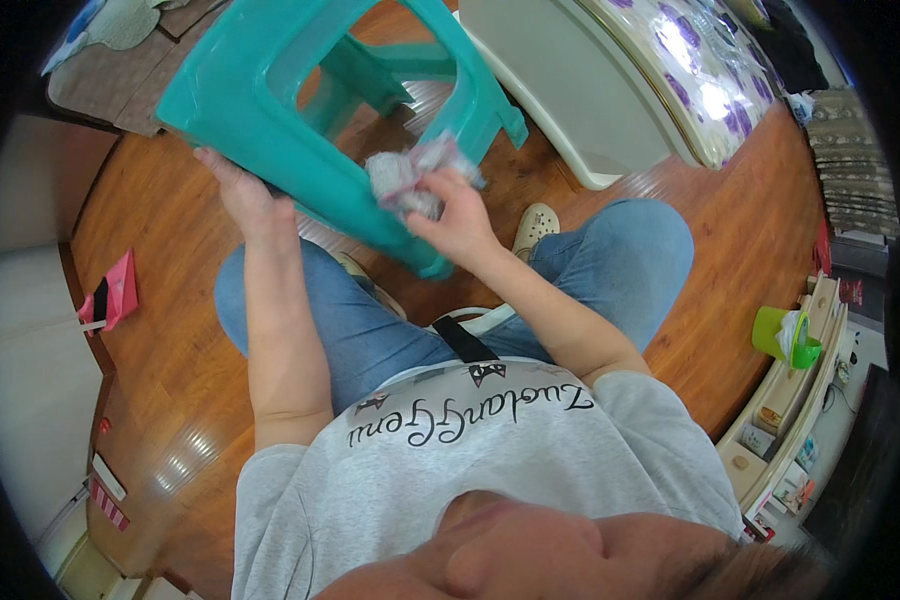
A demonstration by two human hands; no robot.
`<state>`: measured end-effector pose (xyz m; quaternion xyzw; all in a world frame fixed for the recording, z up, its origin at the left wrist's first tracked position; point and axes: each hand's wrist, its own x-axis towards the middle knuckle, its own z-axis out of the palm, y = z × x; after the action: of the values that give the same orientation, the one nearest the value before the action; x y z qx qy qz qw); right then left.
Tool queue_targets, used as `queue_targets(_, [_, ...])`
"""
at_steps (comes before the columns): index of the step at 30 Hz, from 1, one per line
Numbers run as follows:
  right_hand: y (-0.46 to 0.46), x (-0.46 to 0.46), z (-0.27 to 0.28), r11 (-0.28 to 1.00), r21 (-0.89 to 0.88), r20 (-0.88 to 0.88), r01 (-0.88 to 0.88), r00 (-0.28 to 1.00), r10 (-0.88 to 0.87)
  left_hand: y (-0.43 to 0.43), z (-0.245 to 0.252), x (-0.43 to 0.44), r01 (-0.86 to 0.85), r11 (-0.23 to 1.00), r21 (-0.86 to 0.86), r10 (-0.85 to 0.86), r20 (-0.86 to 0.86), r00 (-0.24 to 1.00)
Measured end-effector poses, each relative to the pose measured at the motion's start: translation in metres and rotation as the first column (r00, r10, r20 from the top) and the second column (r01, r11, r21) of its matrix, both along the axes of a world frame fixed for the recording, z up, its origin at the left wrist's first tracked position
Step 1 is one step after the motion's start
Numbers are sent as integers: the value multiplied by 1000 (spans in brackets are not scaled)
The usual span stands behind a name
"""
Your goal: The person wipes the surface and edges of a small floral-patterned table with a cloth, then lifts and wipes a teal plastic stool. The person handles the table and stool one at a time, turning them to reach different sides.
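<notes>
A teal plastic stool (229, 86) is tilted in front of me, its legs and side openings turned up towards me. My left hand (241, 191) grips the stool by the edge of its seat at the left; most of the fingers are hidden behind it. In my right hand (457, 221) is a bunched white and pink cloth (412, 176). The cloth lies against the stool leg nearest me. Below, the end of that leg hangs between my knees.
A table with a floral cover (690, 67) stands at the upper right, close to the stool. At the upper left is a brown sofa (97, 82). A pink dustpan (122, 289) is by the left wall. A green bin (769, 330) stands beside a low cabinet (742, 465) at right.
</notes>
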<state>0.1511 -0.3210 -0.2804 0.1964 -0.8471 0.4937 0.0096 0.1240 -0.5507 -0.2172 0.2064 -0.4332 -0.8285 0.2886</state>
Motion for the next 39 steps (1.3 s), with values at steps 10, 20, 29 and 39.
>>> queue_targets(10, [100,-117,69,483,-836,285,262,958,-28,-9,8,1,116,991,65,-115,-17,993])
queue_targets(20, [32,-105,-51,932,40,-143,360,925,-352,-23,5,-5,-6,1000,21,5,48,999])
queue_targets(29, [33,-4,-3,979,17,136,-205,970,201,-17,3,-11,-2,999,40,3,-26,1000])
queue_targets(39, [49,-49,136,869,-492,213,-47,962,173,22,19,4,376,926,45,-365,-150,919])
